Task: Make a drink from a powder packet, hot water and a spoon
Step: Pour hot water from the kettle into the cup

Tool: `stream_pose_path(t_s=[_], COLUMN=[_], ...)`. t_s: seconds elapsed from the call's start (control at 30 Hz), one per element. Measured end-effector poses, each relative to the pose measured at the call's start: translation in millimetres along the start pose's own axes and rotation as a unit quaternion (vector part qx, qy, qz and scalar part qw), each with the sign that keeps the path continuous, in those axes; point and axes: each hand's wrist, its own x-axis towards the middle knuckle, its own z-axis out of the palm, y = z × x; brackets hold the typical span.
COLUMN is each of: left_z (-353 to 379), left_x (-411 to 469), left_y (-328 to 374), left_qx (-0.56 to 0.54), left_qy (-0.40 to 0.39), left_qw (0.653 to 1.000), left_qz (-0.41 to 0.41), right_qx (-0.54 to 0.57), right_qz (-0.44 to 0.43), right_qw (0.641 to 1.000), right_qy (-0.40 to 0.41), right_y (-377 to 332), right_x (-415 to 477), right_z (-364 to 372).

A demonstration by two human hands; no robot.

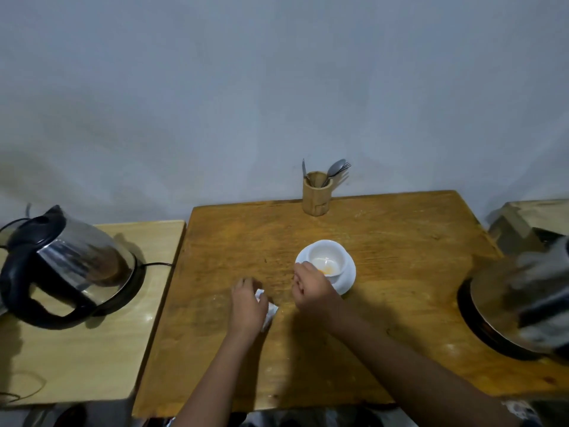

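Orange powder (327, 270) lies in the glossy white cup (327, 257), which sits on a matching saucer (347, 280) at the centre of the scuffed wooden counter (400, 241). The right hand (311, 286) is loosely curled against the cup's near rim, holding nothing visible; a careless nudge could tip it. The left hand (248, 305) presses down on the crumpled white packet (268, 306). The steel kettle (67, 266) stands well apart to the left, corded: a snag and scald risk. Spoons wait in the wooden holder (317, 194).
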Motion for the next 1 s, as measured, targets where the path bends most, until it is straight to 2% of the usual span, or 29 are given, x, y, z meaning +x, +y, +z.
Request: stream_pose_path(t_s=[0.17, 0.27, 0.37, 0.63, 0.77, 0.9, 1.0], left_z=[16, 30, 43, 64, 68, 70, 70], left_x=[6, 11, 15, 16, 13, 9, 8], left_y=[44, 62, 71, 79, 76, 77, 77], left_qx=[-0.033, -0.055, -0.08, -0.076, -0.071, -0.081, -0.077], left_qy=[-0.044, -0.062, -0.063, -0.036, -0.028, -0.02, -0.021], left_qw=[0.998, 0.993, 0.992, 0.995, 0.996, 0.995, 0.996], left_qz=[0.045, 0.078, 0.076, 0.055, 0.05, 0.052, 0.047], right_qx=[0.002, -0.033, -0.07, -0.108, -0.034, 0.094, 0.164], right_qz=[0.045, 0.068, 0.118, 0.27, 0.349, 0.421, 0.442], right_qw=[0.989, 0.967, 0.938, 0.806, 0.73, 0.65, 0.617], right_qy=[0.14, 0.245, 0.318, 0.515, 0.587, 0.626, 0.63], right_y=[19, 40, 63, 111, 135, 147, 153], right_x=[14, 6, -18, -103, -138, -161, -175], right_z=[-102, -166, -222, -306, -311, -298, -284])
